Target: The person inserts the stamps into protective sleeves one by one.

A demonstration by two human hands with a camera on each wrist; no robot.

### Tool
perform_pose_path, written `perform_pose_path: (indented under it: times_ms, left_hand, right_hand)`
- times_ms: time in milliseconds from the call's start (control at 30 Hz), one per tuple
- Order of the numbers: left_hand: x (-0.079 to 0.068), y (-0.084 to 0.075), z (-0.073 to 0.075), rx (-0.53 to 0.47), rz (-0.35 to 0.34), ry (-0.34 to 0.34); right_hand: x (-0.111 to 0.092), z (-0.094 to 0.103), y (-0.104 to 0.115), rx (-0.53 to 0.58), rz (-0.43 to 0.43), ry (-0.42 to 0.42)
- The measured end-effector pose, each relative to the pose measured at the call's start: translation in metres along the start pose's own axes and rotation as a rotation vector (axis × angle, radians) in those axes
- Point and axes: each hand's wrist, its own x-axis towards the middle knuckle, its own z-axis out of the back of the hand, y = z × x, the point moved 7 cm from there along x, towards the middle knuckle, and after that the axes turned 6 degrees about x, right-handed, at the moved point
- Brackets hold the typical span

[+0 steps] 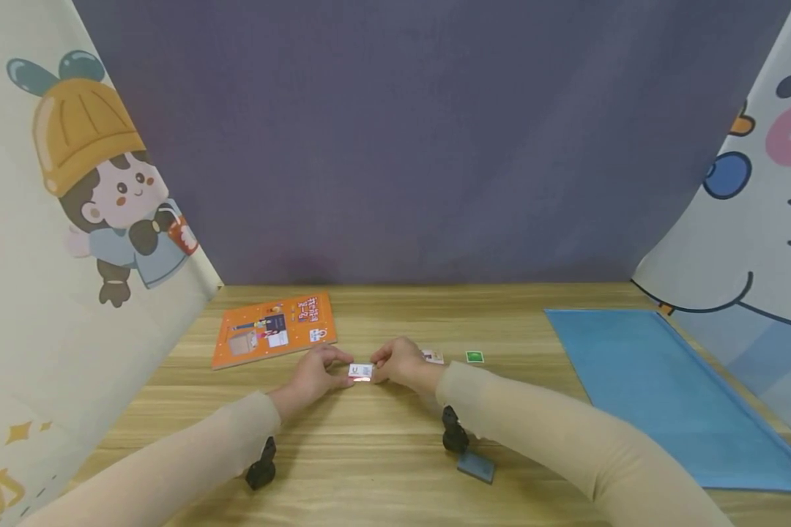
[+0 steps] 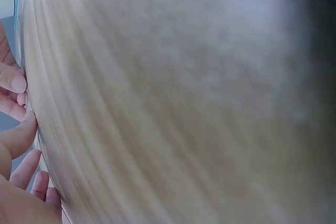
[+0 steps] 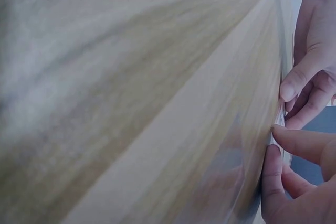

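The left grip (image 1: 313, 373) was narrowed to a pinch, thumb and forefinger at the left edge of a small white card (image 1: 360, 372). The right grip (image 1: 400, 361) was drawn in too, its bunched fingertips holding the card's right edge. The card was between the two hands, around the middle of the worktop (image 1: 369, 468); both wrist views showed the fingertips close together, the card hard to make out there. Just beyond the right hand, a picture card (image 1: 433, 356) lay partly hidden, with a green card (image 1: 474, 356) to its right. An orange booklet (image 1: 277, 331) lay beyond the left hand, a dark rectangular piece (image 1: 476, 466) near the right wrist, and a blue sheet (image 1: 672, 395) farther right.
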Motion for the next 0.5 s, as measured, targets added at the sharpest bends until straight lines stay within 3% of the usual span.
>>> perform_pose_path:
  times_ms: [233, 500]
  left_hand:
    - [0.001, 0.002, -0.001, 0.001, -0.007, -0.012]
    - [0.006, 0.003, 0.000, -0.068, 0.050, 0.023]
  right_hand:
    - [0.001, 0.002, -0.001, 0.017, -0.016, 0.023]
    - [0.006, 0.017, -0.004, 0.200, -0.040, 0.040]
